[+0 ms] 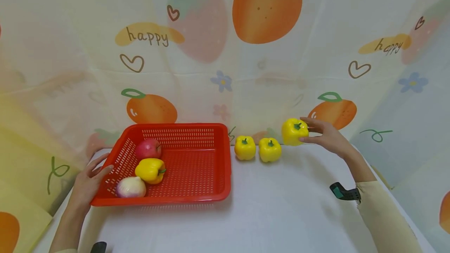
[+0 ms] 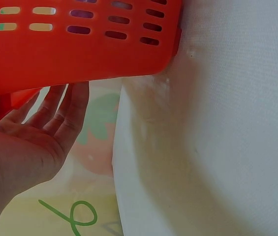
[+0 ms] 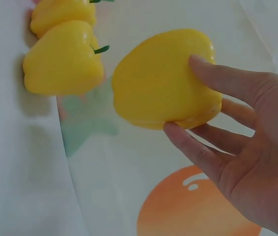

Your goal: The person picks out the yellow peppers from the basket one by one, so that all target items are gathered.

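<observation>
Looking down from the head, I see the right hand (image 1: pixel 328 138) pinching the held pepper (image 1: pixel 293 132), which sits just left of the fingers, its stem towards us. Two more peppers (image 1: pixel 270 151) stand on the table (image 1: pixel 274 214) to its left, and beyond them the basket (image 1: pixel 191 167), so that pair lies between pepper and basket. The left hand (image 1: pixel 88 182) is well apart, at the basket's far-left rim.

At the left wrist, the fingers reach fairly straight under the rim; I can't make out the thumb here, though the head view puts it on top.

At the right wrist, the fingertips press opposite sides of the held pepper, spread to its width. It looks clear of the table; with no stem showing there, I can't tell its long axis.
</observation>
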Tool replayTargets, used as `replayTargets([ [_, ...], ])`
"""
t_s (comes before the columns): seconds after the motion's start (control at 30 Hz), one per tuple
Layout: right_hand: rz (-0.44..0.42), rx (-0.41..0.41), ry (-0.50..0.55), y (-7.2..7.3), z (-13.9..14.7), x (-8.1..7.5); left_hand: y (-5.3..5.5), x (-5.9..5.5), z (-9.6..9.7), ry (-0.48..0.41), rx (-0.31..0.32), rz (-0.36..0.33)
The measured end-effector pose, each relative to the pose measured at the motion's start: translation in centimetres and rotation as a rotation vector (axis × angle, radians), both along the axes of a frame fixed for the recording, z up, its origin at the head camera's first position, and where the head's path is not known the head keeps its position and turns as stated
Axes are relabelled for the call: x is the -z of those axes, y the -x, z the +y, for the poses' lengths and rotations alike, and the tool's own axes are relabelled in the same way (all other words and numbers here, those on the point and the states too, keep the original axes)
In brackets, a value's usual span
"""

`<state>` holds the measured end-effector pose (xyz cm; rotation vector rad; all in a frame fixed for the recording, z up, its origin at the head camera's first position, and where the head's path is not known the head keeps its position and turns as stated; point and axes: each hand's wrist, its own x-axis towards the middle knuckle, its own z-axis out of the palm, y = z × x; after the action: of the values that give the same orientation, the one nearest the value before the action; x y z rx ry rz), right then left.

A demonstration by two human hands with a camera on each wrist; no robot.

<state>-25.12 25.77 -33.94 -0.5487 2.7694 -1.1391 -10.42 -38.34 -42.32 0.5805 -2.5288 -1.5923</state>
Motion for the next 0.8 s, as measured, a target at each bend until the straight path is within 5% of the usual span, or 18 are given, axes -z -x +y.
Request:
replayTargets([
  [0.33, 0.021, -0.028, 0.003, 0.3, 0.6, 1.1, -0.1, 0.0, -0.1, -0.018, 0.005, 0.007],
  [0.8, -0.064, 0.001, -0.008, 1.1, 1.6, 5.1, 0.1, 0.2, -0.2, -0.015, 0.008, 0.0],
])
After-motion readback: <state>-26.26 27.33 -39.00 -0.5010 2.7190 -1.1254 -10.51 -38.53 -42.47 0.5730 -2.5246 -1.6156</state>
